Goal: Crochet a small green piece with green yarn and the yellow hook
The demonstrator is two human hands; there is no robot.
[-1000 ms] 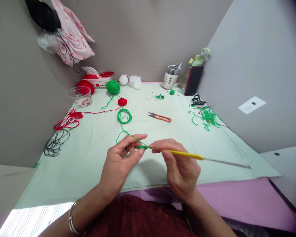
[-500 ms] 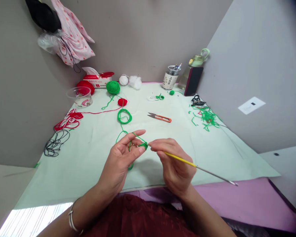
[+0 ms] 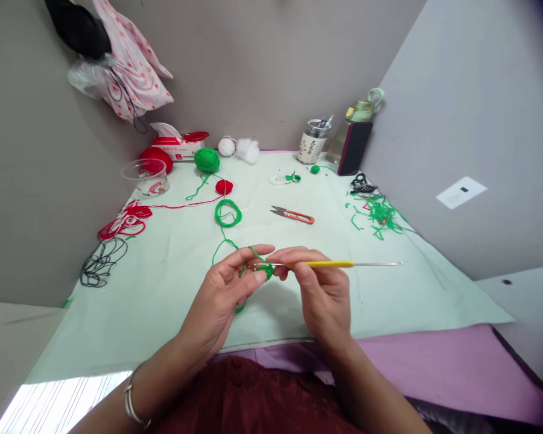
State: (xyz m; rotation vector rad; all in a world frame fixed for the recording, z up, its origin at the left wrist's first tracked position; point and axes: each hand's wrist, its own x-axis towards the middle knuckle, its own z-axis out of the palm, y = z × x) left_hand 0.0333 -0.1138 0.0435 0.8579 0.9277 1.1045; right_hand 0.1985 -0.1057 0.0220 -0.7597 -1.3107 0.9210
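Between the thumb and fingers of my left hand [image 3: 226,283] is a small green crochet piece [image 3: 266,271]. Green yarn runs over the raised index finger and back to a loose coil [image 3: 228,213] on the table. My right hand [image 3: 323,289] grips a crochet hook [image 3: 330,264] by its yellow handle, level across the view. The hook's metal tip reaches left past the green piece, close to the left fingers; whether it passes through a stitch I cannot tell. The fingertips of both hands almost meet at the piece.
Orange-handled thread snips [image 3: 293,214] lie beyond my hands. At the back stand a green yarn ball [image 3: 207,160], a red ball [image 3: 224,187], a pen cup [image 3: 314,142] and a leaning phone [image 3: 355,148]. Green scraps [image 3: 384,214] lie right, a clear plastic tub [image 3: 145,178] left.
The hook has swung from sloping down rightward to nearly level, and its tip has moved left past the green piece. My right hand has turned with it; my left hand has barely shifted.
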